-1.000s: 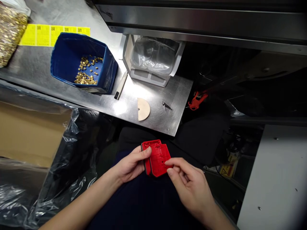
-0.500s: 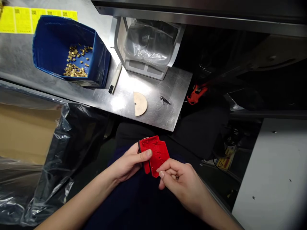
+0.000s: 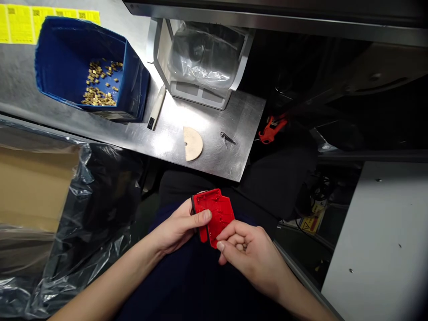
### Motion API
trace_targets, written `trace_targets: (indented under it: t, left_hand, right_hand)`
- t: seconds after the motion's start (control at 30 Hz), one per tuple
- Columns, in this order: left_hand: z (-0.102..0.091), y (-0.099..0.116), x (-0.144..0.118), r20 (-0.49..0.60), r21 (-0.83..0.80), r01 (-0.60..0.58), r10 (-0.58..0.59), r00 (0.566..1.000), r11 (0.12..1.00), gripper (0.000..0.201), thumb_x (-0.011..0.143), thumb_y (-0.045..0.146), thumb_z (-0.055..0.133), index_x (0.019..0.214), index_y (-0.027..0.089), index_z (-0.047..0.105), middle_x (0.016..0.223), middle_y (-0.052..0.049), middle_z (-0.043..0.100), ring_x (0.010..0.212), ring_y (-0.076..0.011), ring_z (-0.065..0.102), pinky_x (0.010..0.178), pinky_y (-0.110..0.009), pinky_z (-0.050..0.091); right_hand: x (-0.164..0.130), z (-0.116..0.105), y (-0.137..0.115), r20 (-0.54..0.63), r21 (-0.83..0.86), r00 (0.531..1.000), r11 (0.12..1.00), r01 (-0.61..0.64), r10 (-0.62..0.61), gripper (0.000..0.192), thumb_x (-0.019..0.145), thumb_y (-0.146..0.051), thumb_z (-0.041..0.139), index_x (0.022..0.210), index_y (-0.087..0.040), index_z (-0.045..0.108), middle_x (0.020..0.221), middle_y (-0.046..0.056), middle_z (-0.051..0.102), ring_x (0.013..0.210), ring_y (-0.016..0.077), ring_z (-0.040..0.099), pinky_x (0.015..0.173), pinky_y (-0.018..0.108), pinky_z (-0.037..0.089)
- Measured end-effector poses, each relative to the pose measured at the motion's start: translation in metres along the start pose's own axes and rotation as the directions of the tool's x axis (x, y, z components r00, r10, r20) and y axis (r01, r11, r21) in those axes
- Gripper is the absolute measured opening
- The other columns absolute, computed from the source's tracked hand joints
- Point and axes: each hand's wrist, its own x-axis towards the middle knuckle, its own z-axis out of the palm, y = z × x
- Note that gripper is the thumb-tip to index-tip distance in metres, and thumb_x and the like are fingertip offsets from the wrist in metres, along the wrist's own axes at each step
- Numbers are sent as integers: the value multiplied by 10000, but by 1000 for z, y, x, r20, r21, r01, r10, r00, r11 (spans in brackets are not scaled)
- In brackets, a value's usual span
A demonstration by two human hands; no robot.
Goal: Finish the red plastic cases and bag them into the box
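A red plastic housing [image 3: 221, 210] with a black edge on its left lies tilted above my lap. My left hand [image 3: 182, 225] grips it from the left, thumb pressed on its inner face. At the housing's lower right corner, my right hand [image 3: 242, 245] is closed, with thumb and index fingertips together. Whatever may be between those fingertips is too small to make out. Small pegs and holes show on the housing's inner face.
On the metal bench [image 3: 214, 160] lie a half-round wooden disc [image 3: 193, 143], nail clippers [image 3: 228, 137] and a pale pen-like tool [image 3: 157, 108]. Behind them stand a blue bin [image 3: 137, 80] holding brass inserts [image 3: 98, 96] and a grey bin [image 3: 197, 97] with plastic bags. An orange tool [image 3: 272, 130] hangs at right.
My right hand has shifted slightly left along the housing's lower corner, fingertips still together. My left hand keeps its grip. The whole view has moved a little, so the bench things appear further left.
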Motion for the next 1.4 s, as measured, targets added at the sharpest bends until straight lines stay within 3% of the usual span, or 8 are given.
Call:
trace_targets:
  t: [0.53,0.7,0.77,0.9,0.97,1.03,1.23,1.4]
  left_hand:
    - [1,0,0,-19,10,-1,1,1000,1000,556,786,357,880,1264,169,668,1118,-122,751,963,-256,715,771,-296,554]
    - [1,-1,2,-46,-21,8,-9,999,1000,526,782,351,887,1230,159,691,1107,-121,767,967,-254,734,835,-314,578]
    - [-1,-1,4,-59,-81,24,-29,998,996,489,800,363,871,1200,136,706,1116,-142,773,999,-275,740,899,-359,586]
    - [-8,-3,7,-60,-239,64,-80,995,969,432,849,376,824,1172,105,726,1164,-176,772,1066,-314,737,992,-455,577]
    - [-12,-3,9,-47,-285,75,-92,995,956,395,878,367,794,1155,91,735,1171,-184,773,1062,-313,742,999,-474,578]
    - [-16,-3,11,-19,-316,80,-90,996,945,373,911,350,758,1165,77,733,1182,-192,769,1054,-304,746,994,-471,584]
    - [-23,-1,14,69,-406,127,-108,992,905,371,1008,326,616,1222,37,708,1213,-207,756,1107,-297,734,1041,-461,559]
    - [-27,2,13,79,-442,127,-102,992,888,381,1015,320,601,1232,22,700,1224,-204,753,1108,-294,735,1044,-468,561]
  right_hand:
    - [3,3,-2,-7,4,999,999,-37,37,67,903,-198,622,846,-221,649,692,-38,761,477,78,486,462,186,303]
    - [2,-9,-6,-105,-175,994,984,-25,7,140,947,-255,597,809,-238,615,640,-67,718,482,88,518,475,208,321]
    - [2,-22,-5,-278,-260,958,966,-11,-65,136,975,-295,582,852,-251,620,633,-66,684,528,105,555,509,225,360]
    - [7,-48,2,-570,-379,764,922,84,-304,155,997,-291,570,1137,-288,636,932,-13,710,776,152,642,716,269,483]
    - [10,-53,2,-520,-461,734,867,189,-436,243,991,-223,553,1211,-293,627,1152,21,673,935,174,645,848,301,498]
    - [11,-51,0,-357,-508,780,808,299,-513,276,993,-163,519,1208,-290,637,1240,32,637,1067,191,622,939,321,489]
    - [11,-33,-17,58,-499,869,740,451,-491,384,996,-57,477,1233,-307,647,1300,-1,628,1256,178,543,1094,327,430]
    - [11,-28,-19,-90,-467,911,825,319,-403,328,1032,-137,466,1254,-306,638,1248,13,629,1109,168,616,950,295,500]
